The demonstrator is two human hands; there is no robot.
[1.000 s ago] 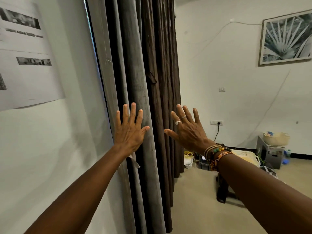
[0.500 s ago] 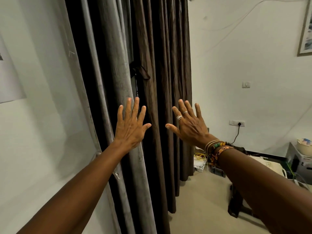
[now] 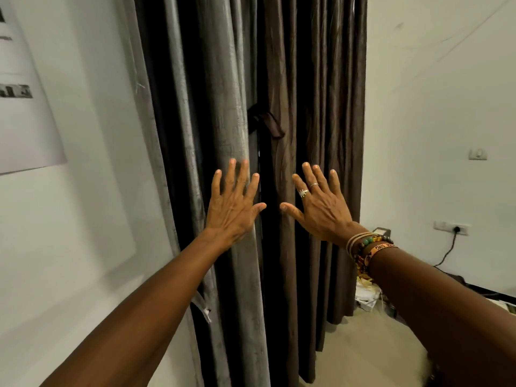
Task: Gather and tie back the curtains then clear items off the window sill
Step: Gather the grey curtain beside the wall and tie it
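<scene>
The pleated grey and dark-brown fabric curtains (image 3: 307, 79) run past the top edge. The white paper poster (image 3: 25, 121) is cut at left, its print unreadable. The right forearm (image 3: 446, 317) partly hides pale floor clutter (image 3: 365, 296).

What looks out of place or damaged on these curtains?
A pale strip dangles from the grey curtain low down and looks torn or frayed. The brown tie-back hangs loose on the brown curtain, gathering nothing.

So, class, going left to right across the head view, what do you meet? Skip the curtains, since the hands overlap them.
Poster → left hand → right hand → bracelets → wall socket.
</scene>
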